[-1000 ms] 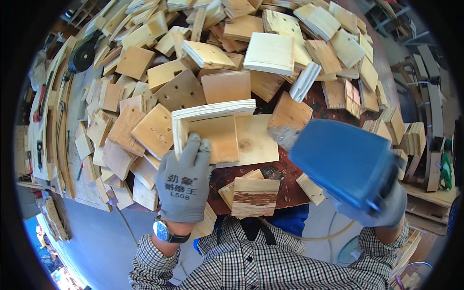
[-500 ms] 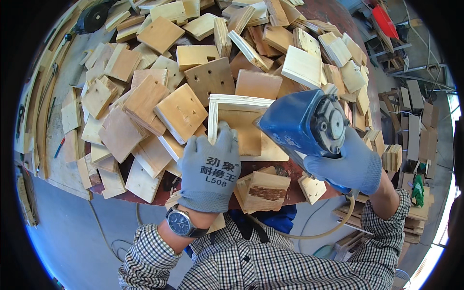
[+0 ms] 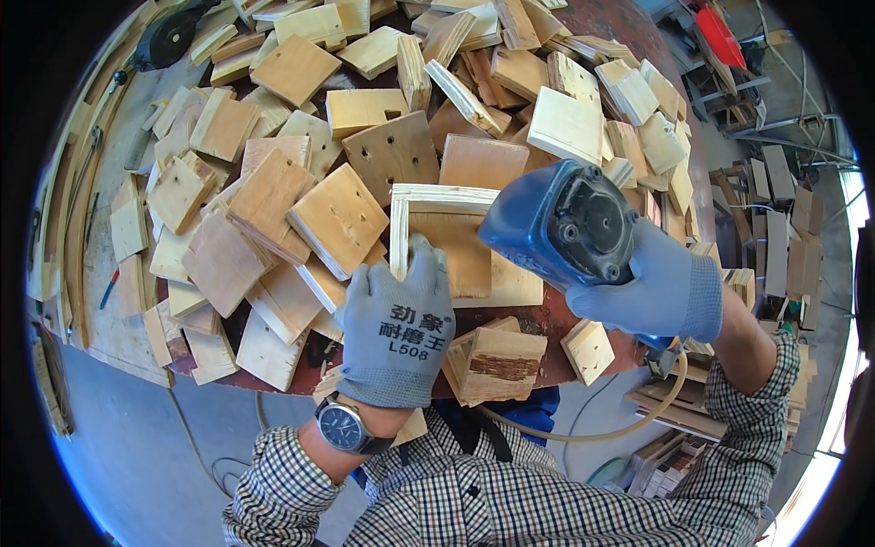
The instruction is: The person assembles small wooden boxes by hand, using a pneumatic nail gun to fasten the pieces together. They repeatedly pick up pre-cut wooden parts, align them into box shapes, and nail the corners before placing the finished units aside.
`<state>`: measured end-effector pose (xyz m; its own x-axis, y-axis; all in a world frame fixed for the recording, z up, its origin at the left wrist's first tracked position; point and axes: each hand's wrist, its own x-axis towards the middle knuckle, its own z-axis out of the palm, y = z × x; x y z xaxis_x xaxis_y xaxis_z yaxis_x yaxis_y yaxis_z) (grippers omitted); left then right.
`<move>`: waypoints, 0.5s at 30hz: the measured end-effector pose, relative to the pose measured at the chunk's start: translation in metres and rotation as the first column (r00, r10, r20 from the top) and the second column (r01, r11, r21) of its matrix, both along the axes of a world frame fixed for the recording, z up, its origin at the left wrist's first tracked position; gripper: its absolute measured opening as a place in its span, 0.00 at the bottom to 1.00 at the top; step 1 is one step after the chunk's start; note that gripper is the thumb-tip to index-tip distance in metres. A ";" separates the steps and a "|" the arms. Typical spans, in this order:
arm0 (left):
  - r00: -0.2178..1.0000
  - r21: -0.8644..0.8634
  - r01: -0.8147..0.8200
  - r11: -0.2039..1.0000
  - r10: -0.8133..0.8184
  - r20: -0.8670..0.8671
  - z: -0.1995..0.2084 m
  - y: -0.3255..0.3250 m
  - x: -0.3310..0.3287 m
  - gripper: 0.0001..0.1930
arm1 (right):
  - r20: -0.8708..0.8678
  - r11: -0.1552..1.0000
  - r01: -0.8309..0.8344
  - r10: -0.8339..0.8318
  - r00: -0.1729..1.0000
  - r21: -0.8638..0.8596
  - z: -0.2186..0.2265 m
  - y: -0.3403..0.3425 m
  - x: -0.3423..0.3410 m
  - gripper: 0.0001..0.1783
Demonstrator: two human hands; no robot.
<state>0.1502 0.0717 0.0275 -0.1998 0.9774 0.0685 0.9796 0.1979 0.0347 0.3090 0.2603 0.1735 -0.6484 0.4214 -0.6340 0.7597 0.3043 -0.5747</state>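
Note:
My left hand (image 3: 396, 319), in a grey work glove, is closed on the left side of a small open wooden frame (image 3: 442, 194), its fingertips over the inner edge. The frame has two pale plywood strips meeting at a corner, standing on a flat board. Its right end is hidden behind a blue air nail gun (image 3: 533, 214). My right hand (image 3: 652, 287), gloved alike, grips the nail gun's handle, with the tool's black round cap tilted up. The tool's nose is out of sight, so contact with the frame cannot be judged.
Square wood blocks (image 3: 337, 219) lie heaped around the frame on a dark red tabletop (image 3: 561, 314). Several stacked pieces (image 3: 501, 360) sit at the near edge. A tan air hose (image 3: 629, 428) loops below the nail gun. Long wooden strips (image 3: 68, 237) lie at the far left.
The nail gun has tilted, and its black cap faces up more fully. My right forearm has swung a little outward to the right. My left hand keeps its hold on the frame.

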 end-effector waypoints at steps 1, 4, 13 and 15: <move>1.000 -0.011 -0.005 1.000 0.005 -0.006 0.000 0.000 0.000 0.23 | 0.022 1.000 -0.003 0.003 1.000 -0.005 0.003 0.001 -0.003 0.19; 1.000 -0.019 -0.016 1.000 0.016 -0.007 0.000 0.001 0.002 0.22 | 0.005 1.000 0.017 -0.017 1.000 0.023 0.004 0.004 -0.003 0.19; 1.000 -0.016 -0.029 0.999 0.029 -0.011 -0.001 0.003 0.003 0.17 | -0.089 0.999 0.020 -0.017 0.996 0.028 -0.009 0.006 0.013 0.23; 1.000 -0.017 -0.024 1.000 0.024 -0.013 0.001 0.002 0.002 0.17 | -0.069 1.000 0.020 -0.019 0.997 0.019 -0.009 0.005 0.010 0.23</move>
<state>0.1524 0.0741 0.0282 -0.2222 0.9735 0.0546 0.9750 0.2215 0.0188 0.3190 0.2655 0.1641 -0.6819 0.4462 -0.5796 0.7243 0.3017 -0.6200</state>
